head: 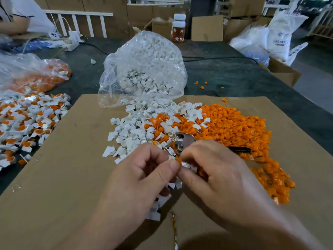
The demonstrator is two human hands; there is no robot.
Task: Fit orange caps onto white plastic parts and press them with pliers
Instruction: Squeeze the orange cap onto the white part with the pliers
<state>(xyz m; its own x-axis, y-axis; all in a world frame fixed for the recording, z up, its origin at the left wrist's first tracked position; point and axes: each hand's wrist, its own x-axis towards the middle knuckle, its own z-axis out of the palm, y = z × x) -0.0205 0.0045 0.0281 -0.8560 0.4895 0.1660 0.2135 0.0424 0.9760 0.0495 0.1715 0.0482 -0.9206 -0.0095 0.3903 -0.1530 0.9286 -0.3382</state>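
My left hand (144,175) and my right hand (214,174) meet above the cardboard sheet (68,177). Between their fingertips sit a small white plastic part (186,165) and an orange cap (178,160); the left thumb and finger pinch the cap and part, the right fingers pinch the white part. Several more white parts show under my left palm. The pliers (185,141) lie just beyond my hands, their dark handle (239,149) pointing right. A heap of loose white parts (137,129) lies left of a heap of orange caps (234,127).
An open clear bag of white parts (146,69) stands behind the heaps. At the left lie a pile of assembled white-and-orange pieces (27,123) and a bag of orange pieces (36,74). A bottle (178,27), boxes and another person's arm (12,24) are at the back.
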